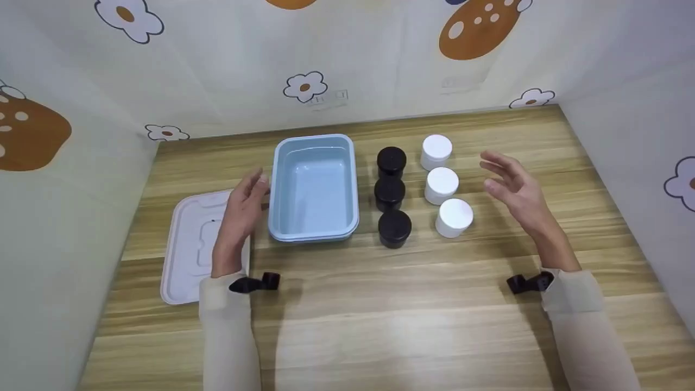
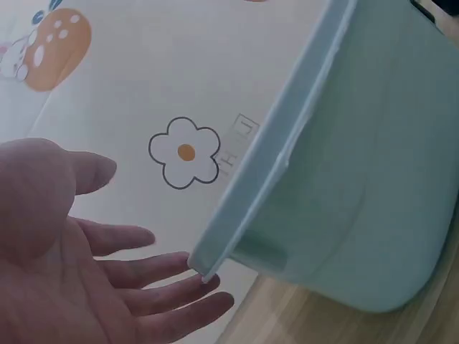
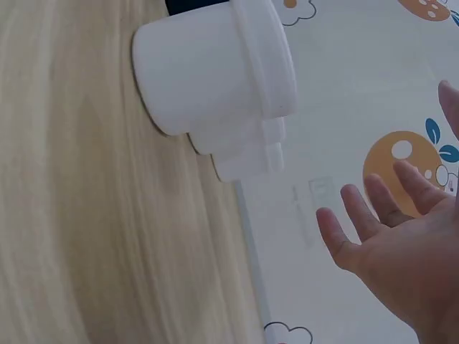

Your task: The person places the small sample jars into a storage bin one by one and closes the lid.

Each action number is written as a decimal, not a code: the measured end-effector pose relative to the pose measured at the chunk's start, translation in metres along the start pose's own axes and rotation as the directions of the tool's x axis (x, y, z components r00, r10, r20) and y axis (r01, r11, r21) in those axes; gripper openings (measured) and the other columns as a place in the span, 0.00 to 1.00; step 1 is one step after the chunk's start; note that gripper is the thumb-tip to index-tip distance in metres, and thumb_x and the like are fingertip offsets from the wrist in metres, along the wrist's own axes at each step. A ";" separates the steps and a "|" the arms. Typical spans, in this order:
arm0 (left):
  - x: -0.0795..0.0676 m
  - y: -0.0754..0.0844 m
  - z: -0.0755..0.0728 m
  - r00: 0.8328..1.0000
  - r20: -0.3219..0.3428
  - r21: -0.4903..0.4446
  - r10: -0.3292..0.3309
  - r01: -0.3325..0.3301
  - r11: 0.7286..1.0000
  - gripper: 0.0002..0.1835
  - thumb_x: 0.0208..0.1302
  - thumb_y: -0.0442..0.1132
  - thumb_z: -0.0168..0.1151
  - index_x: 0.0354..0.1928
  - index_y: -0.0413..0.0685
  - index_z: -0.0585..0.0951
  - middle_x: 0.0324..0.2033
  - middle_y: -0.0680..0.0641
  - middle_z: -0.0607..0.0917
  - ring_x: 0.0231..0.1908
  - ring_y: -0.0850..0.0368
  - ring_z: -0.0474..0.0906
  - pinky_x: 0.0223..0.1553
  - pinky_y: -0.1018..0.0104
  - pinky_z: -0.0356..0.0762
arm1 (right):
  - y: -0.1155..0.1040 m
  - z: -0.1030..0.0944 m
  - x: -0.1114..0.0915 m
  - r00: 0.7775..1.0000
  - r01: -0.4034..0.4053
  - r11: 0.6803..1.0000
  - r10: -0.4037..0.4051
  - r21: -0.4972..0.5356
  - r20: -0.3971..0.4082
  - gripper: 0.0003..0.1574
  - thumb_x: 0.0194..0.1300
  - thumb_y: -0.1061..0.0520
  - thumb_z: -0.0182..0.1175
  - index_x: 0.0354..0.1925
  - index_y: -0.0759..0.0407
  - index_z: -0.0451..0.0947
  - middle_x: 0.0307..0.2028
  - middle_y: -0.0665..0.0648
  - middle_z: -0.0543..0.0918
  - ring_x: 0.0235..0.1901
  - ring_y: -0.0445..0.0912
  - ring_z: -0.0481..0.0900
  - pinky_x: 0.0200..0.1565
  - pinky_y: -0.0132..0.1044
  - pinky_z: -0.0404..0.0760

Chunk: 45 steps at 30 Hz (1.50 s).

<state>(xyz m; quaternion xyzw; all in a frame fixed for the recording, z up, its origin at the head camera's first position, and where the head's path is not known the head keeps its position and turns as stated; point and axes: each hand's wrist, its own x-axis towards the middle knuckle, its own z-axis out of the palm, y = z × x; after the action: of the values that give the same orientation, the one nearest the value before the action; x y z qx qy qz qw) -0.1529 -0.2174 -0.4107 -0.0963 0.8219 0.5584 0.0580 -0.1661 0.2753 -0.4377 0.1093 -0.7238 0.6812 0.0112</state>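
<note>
A light blue rectangular plastic tub [image 1: 320, 201] stands on the table, bare inside. My left hand [image 1: 239, 214] hovers at its left side, over part of a pale lid [image 1: 182, 260]; its fingers are extended and hold nothing. In the left wrist view the fingertips come close to the tub's rim [image 2: 287, 136]; whether they touch it I cannot tell. To the tub's right stand three black lidded jars [image 1: 395, 227], then three white lidded jars [image 1: 455, 216], each set in a column. My right hand [image 1: 516, 193] is held apart from the white jars, on their right, fingers loosely spread and holding nothing.
A wood-grain table [image 1: 380, 315] carries everything. Behind it and along both sides hang pale sheets [image 1: 228, 70] printed with flowers and orange shapes. Small black devices [image 1: 258, 283] sit on both wrists. Under the tub's near rim a second edge shows.
</note>
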 end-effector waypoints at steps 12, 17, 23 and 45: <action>0.010 -0.009 -0.006 0.988 0.068 -0.207 -0.142 0.153 0.966 0.26 0.79 0.45 0.48 0.71 0.39 0.68 0.53 0.43 0.83 0.43 0.67 0.82 0.50 0.68 0.85 | 0.023 -0.003 -0.010 0.970 -0.008 0.995 -0.016 0.096 0.244 0.34 0.59 0.80 0.57 0.63 0.82 0.61 0.59 0.63 0.77 0.60 0.47 0.78 0.62 0.35 0.79; 0.012 -0.014 -0.007 0.983 0.089 -0.131 -0.164 0.174 0.976 0.26 0.77 0.46 0.50 0.71 0.43 0.70 0.56 0.44 0.82 0.45 0.67 0.81 0.49 0.70 0.83 | 0.024 -0.002 -0.010 0.954 -0.052 0.995 0.026 0.083 0.298 0.38 0.56 0.80 0.60 0.64 0.80 0.61 0.60 0.57 0.77 0.60 0.45 0.77 0.61 0.31 0.79; 0.015 -0.020 -0.007 0.981 0.120 -0.073 -0.152 0.162 0.984 0.27 0.76 0.42 0.53 0.73 0.46 0.67 0.65 0.39 0.77 0.52 0.58 0.80 0.56 0.63 0.81 | 0.025 0.000 -0.007 0.939 -0.084 0.993 0.050 0.087 0.339 0.41 0.53 0.80 0.63 0.64 0.79 0.61 0.60 0.57 0.78 0.60 0.44 0.79 0.62 0.29 0.78; 0.019 -0.029 -0.010 0.971 0.198 -0.144 -0.134 0.164 0.976 0.28 0.77 0.41 0.52 0.75 0.45 0.63 0.66 0.36 0.75 0.50 0.59 0.81 0.41 0.64 0.88 | 0.039 0.000 -0.004 0.890 -0.093 0.983 0.154 -0.160 0.430 0.48 0.51 0.72 0.73 0.67 0.69 0.64 0.57 0.50 0.77 0.59 0.37 0.75 0.61 0.27 0.78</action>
<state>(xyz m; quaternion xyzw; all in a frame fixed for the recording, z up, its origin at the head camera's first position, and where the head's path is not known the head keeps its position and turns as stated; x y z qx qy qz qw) -0.1654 -0.2389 -0.4367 -0.1095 0.7559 0.6230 0.1689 -0.1691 0.2774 -0.4767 0.2133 -0.7574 0.5876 -0.1887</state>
